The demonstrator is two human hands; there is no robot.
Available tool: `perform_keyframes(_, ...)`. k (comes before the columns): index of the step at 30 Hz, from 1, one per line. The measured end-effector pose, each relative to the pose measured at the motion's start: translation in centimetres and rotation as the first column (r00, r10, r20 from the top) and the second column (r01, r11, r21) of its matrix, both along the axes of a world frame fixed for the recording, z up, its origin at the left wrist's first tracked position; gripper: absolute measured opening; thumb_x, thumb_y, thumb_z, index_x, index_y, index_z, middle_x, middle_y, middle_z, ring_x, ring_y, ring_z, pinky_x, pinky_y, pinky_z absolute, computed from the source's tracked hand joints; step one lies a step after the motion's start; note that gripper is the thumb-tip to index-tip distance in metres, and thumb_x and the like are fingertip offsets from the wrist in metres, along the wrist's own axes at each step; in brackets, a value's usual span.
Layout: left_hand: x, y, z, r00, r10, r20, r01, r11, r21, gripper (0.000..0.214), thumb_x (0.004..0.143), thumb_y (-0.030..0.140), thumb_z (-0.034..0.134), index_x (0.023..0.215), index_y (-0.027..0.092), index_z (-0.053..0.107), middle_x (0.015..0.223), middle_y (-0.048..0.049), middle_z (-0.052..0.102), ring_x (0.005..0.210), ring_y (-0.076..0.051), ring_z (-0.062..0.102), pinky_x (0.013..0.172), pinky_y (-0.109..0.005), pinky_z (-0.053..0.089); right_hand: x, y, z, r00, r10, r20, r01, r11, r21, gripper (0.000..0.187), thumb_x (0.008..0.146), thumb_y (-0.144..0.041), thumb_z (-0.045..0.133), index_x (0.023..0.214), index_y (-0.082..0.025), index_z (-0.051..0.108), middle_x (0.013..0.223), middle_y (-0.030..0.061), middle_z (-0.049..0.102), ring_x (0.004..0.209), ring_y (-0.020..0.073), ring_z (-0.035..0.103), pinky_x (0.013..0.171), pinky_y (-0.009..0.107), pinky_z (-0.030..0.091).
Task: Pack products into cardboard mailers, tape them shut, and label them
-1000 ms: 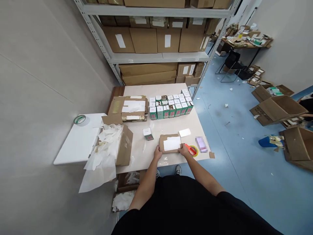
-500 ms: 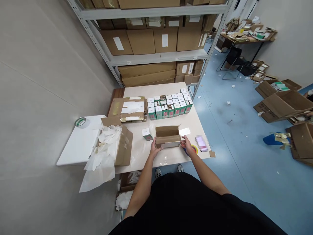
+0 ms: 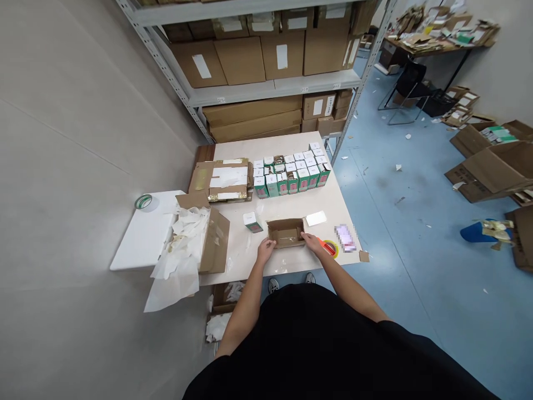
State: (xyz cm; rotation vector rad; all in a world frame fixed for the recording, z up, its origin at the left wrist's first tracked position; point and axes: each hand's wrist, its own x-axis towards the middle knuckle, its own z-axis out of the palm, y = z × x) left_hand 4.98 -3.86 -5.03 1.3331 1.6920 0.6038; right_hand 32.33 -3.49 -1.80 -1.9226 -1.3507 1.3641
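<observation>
An open brown cardboard box point(image 3: 286, 234) sits on the white table near its front edge, its inside bare except for a shiny strip on the bottom. My left hand point(image 3: 265, 249) grips the box's near left corner, fingers over the rim. At the near right corner, my right hand point(image 3: 310, 242) holds the rim in the same way. Just left of the box stands a small white-and-green carton point(image 3: 252, 222). Beside my right hand lie a roll of yellow tape point(image 3: 332, 248) and an orange-red tool, partly hidden. A white card point(image 3: 316, 218) lies behind them.
Several white-and-green cartons point(image 3: 291, 178) stand in rows at the back of the table point(image 3: 233, 250). Flattened cardboard point(image 3: 228, 180) lies left of them. A carton of white paper point(image 3: 216, 239) stands at the left, a blurred phone point(image 3: 345, 238) at the right. Shelving point(image 3: 266, 91) rises behind.
The box has been tipped down flatter onto the table, so its inside now shows from above. Both hands have shifted with it to its near corners. The camera view has moved slightly.
</observation>
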Motion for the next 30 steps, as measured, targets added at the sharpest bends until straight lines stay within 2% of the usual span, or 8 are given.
perform_keyframes(1, 0.0, 0.0, -0.1, 1.0, -0.015, -0.026, 0.015, 1.0, 0.006, 0.025, 0.085, 0.035, 0.071, 0.103, 0.018, 0.076, 0.147, -0.0156, 0.058, 0.146, -0.029, 0.046, 0.121, -0.041, 0.034, 0.0, -0.1, -0.2, 1.0, 0.026, -0.012, -0.026, 1.0, -0.008, 0.046, 0.101, -0.054, 0.047, 0.12, -0.022, 0.074, 0.122, 0.01, 0.074, 0.113, 0.0241, 0.067, 0.095, 0.032, 0.051)
perform_keyframes(3, 0.2, -0.1, -0.4, 0.996, -0.053, -0.07, 0.053, 0.999, 0.003, 0.044, 0.072, 0.026, 0.083, 0.115, 0.018, 0.074, 0.157, -0.017, 0.048, 0.149, -0.032, 0.042, 0.121, -0.041, 0.034, 0.2, -0.4, -0.5, 0.996, 0.086, -0.036, -0.087, 0.996, -0.028, 0.043, 0.099, -0.046, 0.054, 0.133, -0.023, 0.068, 0.123, 0.0096, 0.072, 0.113, 0.0234, 0.066, 0.096, 0.032, 0.05)
perform_keyframes(5, 0.6, -0.3, -0.7, 0.99, -0.081, -0.116, 0.079, 0.997, -0.027, 0.051, 0.065, 0.022, 0.088, 0.114, 0.017, 0.074, 0.159, -0.0176, 0.043, 0.149, -0.035, 0.041, 0.12, -0.042, 0.035, 0.3, -0.5, -0.9, 0.987, 0.157, 0.015, -0.156, 0.987, -0.041, 0.053, 0.095, -0.039, 0.062, 0.146, -0.026, 0.058, 0.121, 0.0084, 0.071, 0.11, 0.0228, 0.066, 0.095, 0.031, 0.049)
perform_keyframes(10, 1.7, -1.4, -0.5, 0.955, -0.152, -0.253, 0.141, 0.988, -0.062, 0.015, 0.079, 0.029, 0.08, 0.089, 0.019, 0.076, 0.138, -0.0149, 0.057, 0.131, -0.033, 0.056, 0.112, -0.043, 0.042, 0.3, -0.1, -0.7, 0.925, 0.323, 0.202, -0.317, 0.947, -0.06, 0.088, 0.085, -0.037, 0.073, 0.163, -0.031, 0.032, 0.125, 0.0107, 0.063, 0.101, 0.0238, 0.067, 0.088, 0.03, 0.047)
perform_keyframes(15, 2.7, -3.8, 0.5, 0.945, -0.137, -0.297, 0.17, 0.982, 0.087, 0.008, 0.089, 0.025, 0.068, 0.091, 0.02, 0.074, 0.133, -0.0125, 0.057, 0.128, -0.03, 0.055, 0.11, -0.044, 0.045, 0.0, 1.2, -0.1, 0.87, 0.389, 0.302, -0.377, 0.921, -0.1, 0.095, 0.086, -0.034, 0.071, 0.166, -0.031, 0.02, 0.131, 0.0149, 0.057, 0.096, 0.0245, 0.069, 0.087, 0.032, 0.046)
perform_keyframes(19, 3.3, -5.4, 2.1, 0.969, -0.072, -0.237, 0.126, 0.967, 0.222, 0.01, 0.093, 0.026, 0.064, 0.091, 0.021, 0.073, 0.145, -0.013, 0.049, 0.131, -0.031, 0.054, 0.112, -0.044, 0.045, 0.2, 1.7, 0.4, 0.835, 0.417, 0.359, -0.408, 0.907, -0.102, 0.092, 0.088, -0.032, 0.069, 0.166, -0.03, 0.019, 0.13, 0.0153, 0.059, 0.097, 0.0254, 0.069, 0.085, 0.031, 0.047)
perform_keyframes(26, 4.1, -7.9, 5.2, 0.985, -0.012, -0.175, 0.06, 0.96, 0.275, 0.017, 0.098, 0.029, 0.058, 0.094, 0.021, 0.073, 0.153, -0.0128, 0.046, 0.14, -0.031, 0.049, 0.116, -0.043, 0.043, 0.6, 2.4, 0.7, 0.86, 0.357, 0.365, -0.397, 0.917, 0.038, 0.056, 0.1, -0.031, 0.052, 0.155, -0.026, 0.042, 0.119, 0.0131, 0.071, 0.105, 0.0287, 0.068, 0.087, 0.034, 0.047)
perform_keyframes(30, 3.7, -9.5, 5.5, 0.98, 0.104, -0.169, -0.06, 0.968, 0.244, 0.015, 0.096, 0.03, 0.062, 0.095, 0.021, 0.074, 0.153, -0.0124, 0.046, 0.137, -0.031, 0.053, 0.112, -0.043, 0.048, -0.1, 3.1, 0.6, 0.834, 0.431, 0.343, -0.482, 0.873, 0.076, 0.066, 0.097, -0.036, 0.057, 0.16, -0.03, 0.036, 0.118, 0.0096, 0.071, 0.105, 0.0296, 0.068, 0.089, 0.037, 0.049)
